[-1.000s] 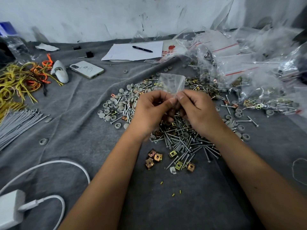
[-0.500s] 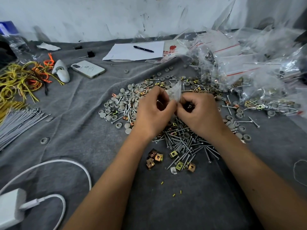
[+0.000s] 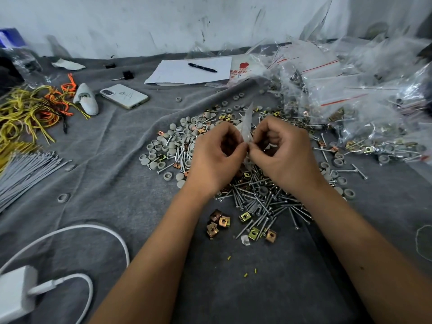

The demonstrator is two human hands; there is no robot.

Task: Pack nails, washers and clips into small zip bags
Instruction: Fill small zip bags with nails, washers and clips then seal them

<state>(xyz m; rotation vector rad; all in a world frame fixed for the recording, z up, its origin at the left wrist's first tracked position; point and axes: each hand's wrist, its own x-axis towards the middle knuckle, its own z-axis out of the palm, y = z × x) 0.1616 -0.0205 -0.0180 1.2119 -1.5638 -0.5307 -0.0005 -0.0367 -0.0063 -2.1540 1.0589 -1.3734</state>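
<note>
A small clear zip bag (image 3: 247,123) stands edge-on between my two hands, above the heap of parts. My left hand (image 3: 216,157) pinches one side of it with thumb and curled fingers. My right hand (image 3: 284,152) pinches the other side, fingertips almost meeting the left ones. Under the hands lies a pile of long nails (image 3: 261,202). Grey round washers (image 3: 168,148) spread to the left of it. Brass clips (image 3: 218,223) sit in a small group nearer to me. Whether the bag holds anything cannot be told.
A heap of filled zip bags (image 3: 350,94) fills the right back. A phone (image 3: 124,96), paper with a pen (image 3: 202,67), yellow and orange ties (image 3: 30,108), grey cable ties (image 3: 21,169) and a white charger with cable (image 3: 16,293) lie on the grey cloth (image 3: 105,178).
The bag, held flat and facing me a second ago, has come down between the hands and turned edge-on. Both hands have closed tighter around it.
</note>
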